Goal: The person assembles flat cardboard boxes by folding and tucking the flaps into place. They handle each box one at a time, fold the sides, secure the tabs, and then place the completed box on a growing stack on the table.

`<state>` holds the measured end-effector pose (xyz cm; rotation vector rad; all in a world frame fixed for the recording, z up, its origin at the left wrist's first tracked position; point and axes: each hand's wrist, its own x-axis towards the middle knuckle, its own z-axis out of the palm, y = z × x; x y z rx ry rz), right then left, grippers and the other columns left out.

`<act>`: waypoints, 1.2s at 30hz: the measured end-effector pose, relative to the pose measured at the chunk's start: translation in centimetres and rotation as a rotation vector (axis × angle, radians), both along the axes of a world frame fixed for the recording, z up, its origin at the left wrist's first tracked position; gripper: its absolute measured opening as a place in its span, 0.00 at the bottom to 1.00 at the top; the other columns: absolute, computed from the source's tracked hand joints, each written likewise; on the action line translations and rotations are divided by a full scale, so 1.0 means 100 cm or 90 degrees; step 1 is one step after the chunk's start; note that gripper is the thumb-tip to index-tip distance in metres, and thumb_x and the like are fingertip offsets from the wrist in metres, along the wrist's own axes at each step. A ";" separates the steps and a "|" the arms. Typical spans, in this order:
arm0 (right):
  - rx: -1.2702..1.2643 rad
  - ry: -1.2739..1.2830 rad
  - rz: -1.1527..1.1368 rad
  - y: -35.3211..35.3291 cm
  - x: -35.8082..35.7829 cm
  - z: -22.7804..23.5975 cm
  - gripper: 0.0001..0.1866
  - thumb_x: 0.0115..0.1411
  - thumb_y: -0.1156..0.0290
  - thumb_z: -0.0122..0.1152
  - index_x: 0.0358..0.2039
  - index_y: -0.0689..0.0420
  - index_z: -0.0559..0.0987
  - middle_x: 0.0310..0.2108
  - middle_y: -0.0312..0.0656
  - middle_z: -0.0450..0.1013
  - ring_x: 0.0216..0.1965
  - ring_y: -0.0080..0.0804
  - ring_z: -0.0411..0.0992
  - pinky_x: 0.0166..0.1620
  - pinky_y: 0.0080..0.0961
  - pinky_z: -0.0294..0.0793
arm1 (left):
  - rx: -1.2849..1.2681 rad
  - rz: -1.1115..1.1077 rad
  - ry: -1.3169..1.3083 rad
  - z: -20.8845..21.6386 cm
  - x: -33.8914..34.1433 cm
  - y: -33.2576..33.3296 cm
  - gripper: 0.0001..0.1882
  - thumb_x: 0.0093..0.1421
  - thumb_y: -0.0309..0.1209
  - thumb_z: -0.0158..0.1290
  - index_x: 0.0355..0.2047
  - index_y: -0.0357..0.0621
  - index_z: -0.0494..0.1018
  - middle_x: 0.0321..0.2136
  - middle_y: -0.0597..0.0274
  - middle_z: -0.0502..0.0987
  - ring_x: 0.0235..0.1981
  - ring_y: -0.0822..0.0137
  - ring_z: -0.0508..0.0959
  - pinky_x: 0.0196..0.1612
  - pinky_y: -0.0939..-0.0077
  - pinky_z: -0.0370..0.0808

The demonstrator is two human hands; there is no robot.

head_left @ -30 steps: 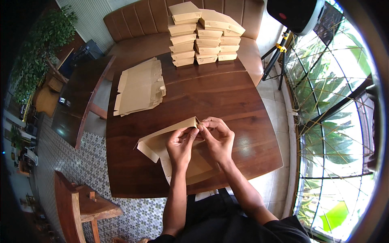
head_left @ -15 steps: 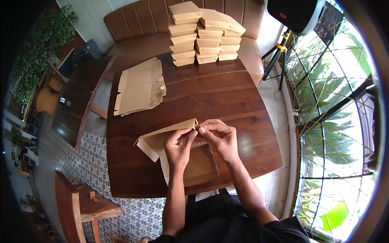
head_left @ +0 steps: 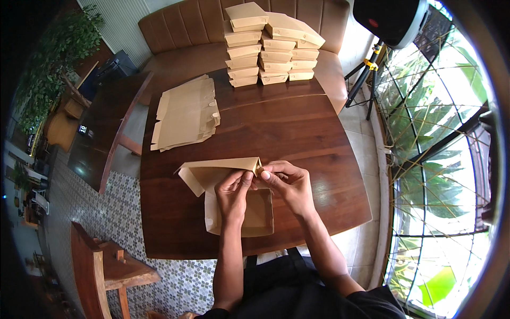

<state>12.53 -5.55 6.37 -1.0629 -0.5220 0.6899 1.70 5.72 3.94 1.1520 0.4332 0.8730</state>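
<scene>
A kraft-brown cardboard box (head_left: 260, 204) stands on the near part of the table, its tray walls raised and its lid (head_left: 204, 171) tilted up on the far side. A flap on the lid's left end hangs loose. At the lid's right corner, my left hand (head_left: 232, 198) pinches the cardboard between thumb and fingers. Against that same corner, my right hand (head_left: 292, 187) closes thumb and fingers on the end flap. Both sets of fingertips nearly meet there and partly hide the fold.
Flat unfolded box blanks (head_left: 186, 114) lie in a pile at the table's left. Stacks of folded boxes (head_left: 244, 52) rise at the far edge, before a brown bench (head_left: 180, 32). A wooden chair (head_left: 109, 266) stands lower left; a black tripod stand (head_left: 366, 74) is far right.
The box's tray has shifted left and now looks squarer, with its walls more upright. The lid's right corner has turned slightly, and both hands stay on it.
</scene>
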 end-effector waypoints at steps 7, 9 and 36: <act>-0.019 -0.077 -0.006 -0.001 0.000 0.006 0.08 0.67 0.76 0.69 0.44 0.65 0.87 0.41 0.44 0.82 0.41 0.29 0.83 0.47 0.26 0.83 | 0.029 -0.040 -0.016 0.006 -0.002 0.005 0.08 0.69 0.24 0.62 0.46 0.34 0.83 0.38 0.59 0.84 0.34 0.70 0.81 0.36 0.74 0.77; -0.036 -0.090 -0.019 -0.003 0.001 0.008 0.08 0.66 0.74 0.71 0.43 0.65 0.87 0.40 0.44 0.83 0.41 0.28 0.82 0.47 0.26 0.82 | 0.031 -0.030 -0.024 0.007 -0.001 0.003 0.08 0.68 0.20 0.61 0.47 0.32 0.82 0.38 0.56 0.85 0.35 0.70 0.82 0.37 0.75 0.80; -0.013 -0.035 -0.042 0.002 0.015 0.004 0.10 0.60 0.79 0.76 0.40 0.62 0.82 0.35 0.35 0.80 0.38 0.17 0.77 0.41 0.18 0.80 | 0.182 -0.054 0.047 0.018 -0.001 -0.032 0.20 0.76 0.28 0.50 0.64 0.29 0.74 0.53 0.50 0.81 0.51 0.65 0.81 0.58 0.67 0.77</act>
